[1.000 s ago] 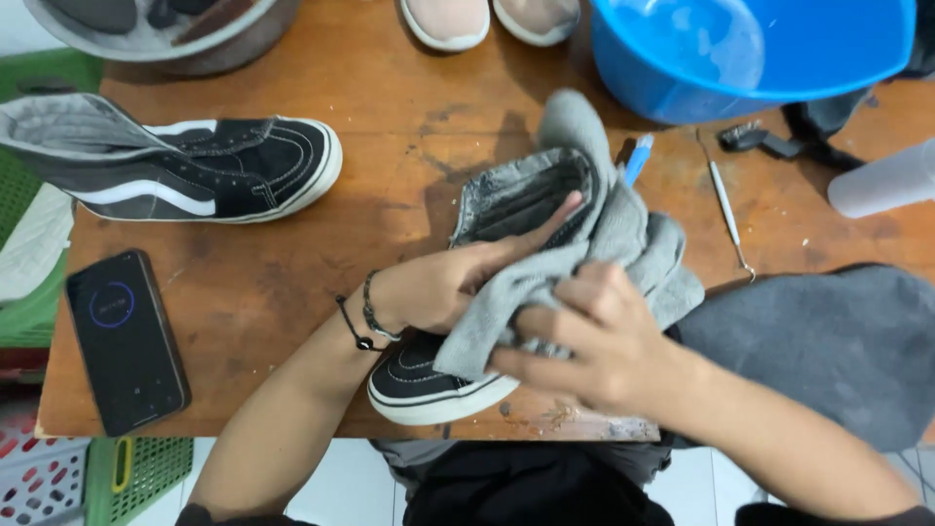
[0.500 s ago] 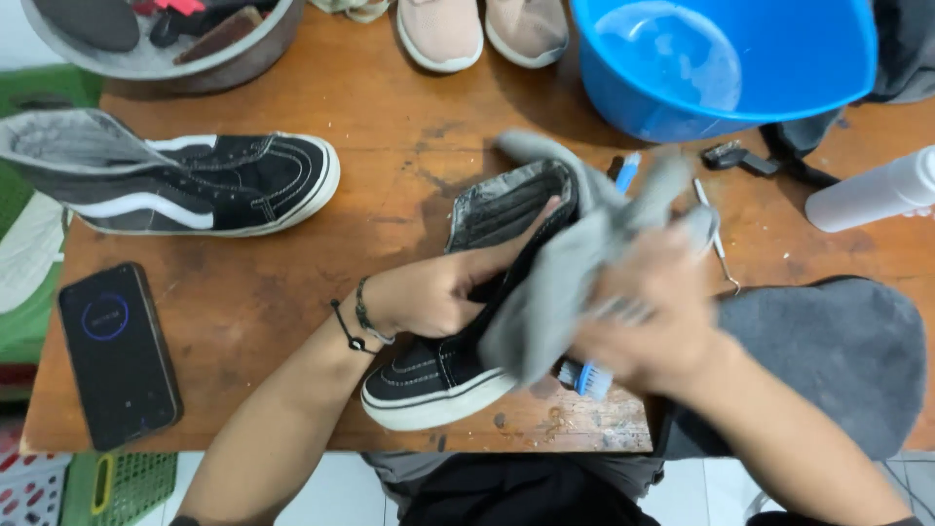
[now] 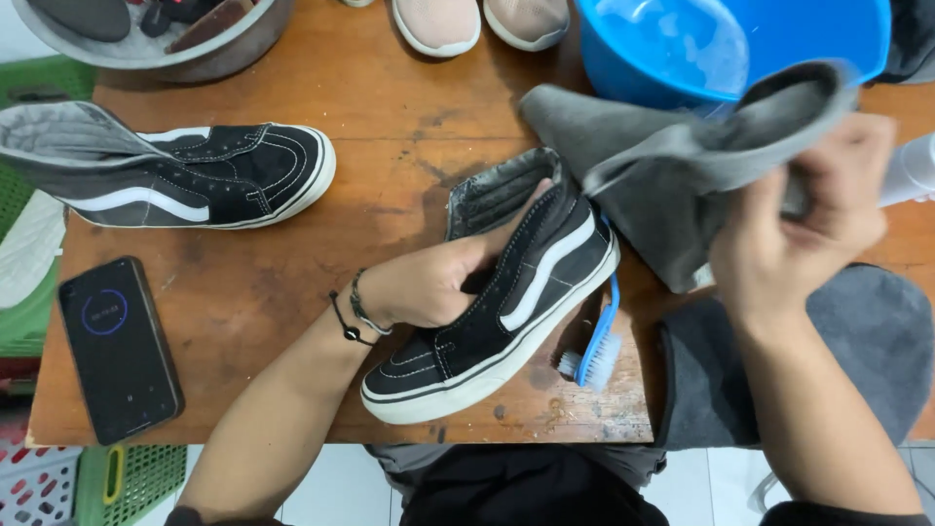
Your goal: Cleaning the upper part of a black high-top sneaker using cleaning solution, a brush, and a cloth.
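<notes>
Gripping a black shoe (image 3: pixel 506 312) in my left hand (image 3: pixel 419 287), grey cloth (image 3: pixel 682 175) in my right hand (image 3: pixel 799 234).
Blue basin (image 3: pixel 779 39) holds water; metal bowl (image 3: pixel 195 58) holds dark insoles.

View: single head-worn camera, looking steeply down, almost plumb, onto a wooden table (image 3: pixel 390 117). Range: close; forearms enter from the bottom edge of the frame, the wearer's lap shows below the table's near edge. Coverage: near edge and left near corner in full; far edge cut off at the top; right edge out of frame. Second view: none, so no shared ground.
</notes>
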